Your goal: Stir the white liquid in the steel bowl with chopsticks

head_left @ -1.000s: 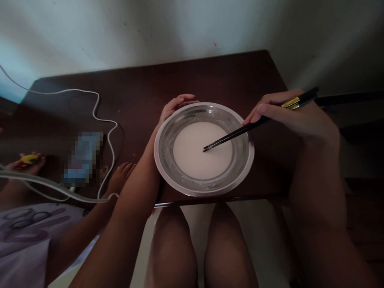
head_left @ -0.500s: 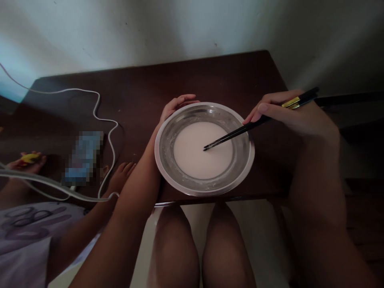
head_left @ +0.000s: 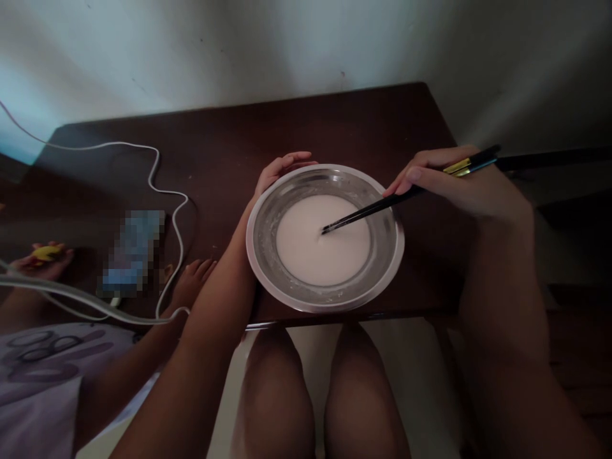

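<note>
A wide metal bowl (head_left: 262, 268) stands near the front edge of the dark table, with a milky white liquid (head_left: 320, 255) in it. My left hand (head_left: 280, 172) curves round the bowl's far left side and steadies it; part of the palm is hidden behind the rim. In my right hand (head_left: 449, 182) is a pair of black chopsticks (head_left: 368, 209) with gold bands, gripped near their upper part. They slant down to the left over the right rim, and their tips dip into the liquid, close together.
Left of my forearm sits another person, one hand (head_left: 194, 280) on the table (head_left: 306, 127), the other holding a small yellow item (head_left: 46, 254). Between those hands lies a blurred-out phone (head_left: 134, 252) with a white cable (head_left: 176, 223). A wall (head_left: 287, 51) rises behind the table.
My right hand and the chopsticks have shifted slightly left, and the tips have moved a little left and up within the liquid. The left hand and bowl have stayed almost still.
</note>
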### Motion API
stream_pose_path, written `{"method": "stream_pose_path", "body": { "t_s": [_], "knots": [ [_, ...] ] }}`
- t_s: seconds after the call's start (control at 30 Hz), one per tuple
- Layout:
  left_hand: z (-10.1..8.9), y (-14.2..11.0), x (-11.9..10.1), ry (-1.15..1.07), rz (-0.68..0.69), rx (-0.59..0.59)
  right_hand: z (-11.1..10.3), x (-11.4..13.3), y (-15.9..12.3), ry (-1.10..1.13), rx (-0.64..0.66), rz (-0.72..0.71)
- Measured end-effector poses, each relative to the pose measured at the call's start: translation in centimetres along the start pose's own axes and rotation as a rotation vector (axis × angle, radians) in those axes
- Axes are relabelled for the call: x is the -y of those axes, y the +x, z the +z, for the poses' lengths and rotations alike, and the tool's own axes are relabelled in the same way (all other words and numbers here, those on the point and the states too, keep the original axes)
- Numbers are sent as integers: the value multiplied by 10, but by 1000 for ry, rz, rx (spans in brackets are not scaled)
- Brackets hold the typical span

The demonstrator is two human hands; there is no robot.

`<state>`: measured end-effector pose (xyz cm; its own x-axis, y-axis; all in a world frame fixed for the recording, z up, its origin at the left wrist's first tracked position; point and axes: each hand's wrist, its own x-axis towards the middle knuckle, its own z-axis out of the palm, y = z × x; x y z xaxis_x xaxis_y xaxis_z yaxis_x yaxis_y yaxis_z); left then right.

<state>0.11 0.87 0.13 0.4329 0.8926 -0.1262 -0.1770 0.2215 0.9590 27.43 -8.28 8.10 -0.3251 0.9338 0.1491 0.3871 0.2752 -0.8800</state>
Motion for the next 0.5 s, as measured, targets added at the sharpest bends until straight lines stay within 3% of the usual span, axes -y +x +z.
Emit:
{"method": "stream_pose_path", "body": {
  "t_s": [0.13,0.3,0.43,0.5],
  "knots": [
    [2,-3,-1,-10,32,-17,1,-1,-1,55,-43,-8],
    [7,-9,-4,-27,29,-24,4,-1,1,13,81,0],
    [8,-8,-4,-40,9,-23,2,-1,1,14,-48,-3],
    [7,-7,-4,-37,15,-13,1,-1,-1,49,-52,-1]
  ]
}}
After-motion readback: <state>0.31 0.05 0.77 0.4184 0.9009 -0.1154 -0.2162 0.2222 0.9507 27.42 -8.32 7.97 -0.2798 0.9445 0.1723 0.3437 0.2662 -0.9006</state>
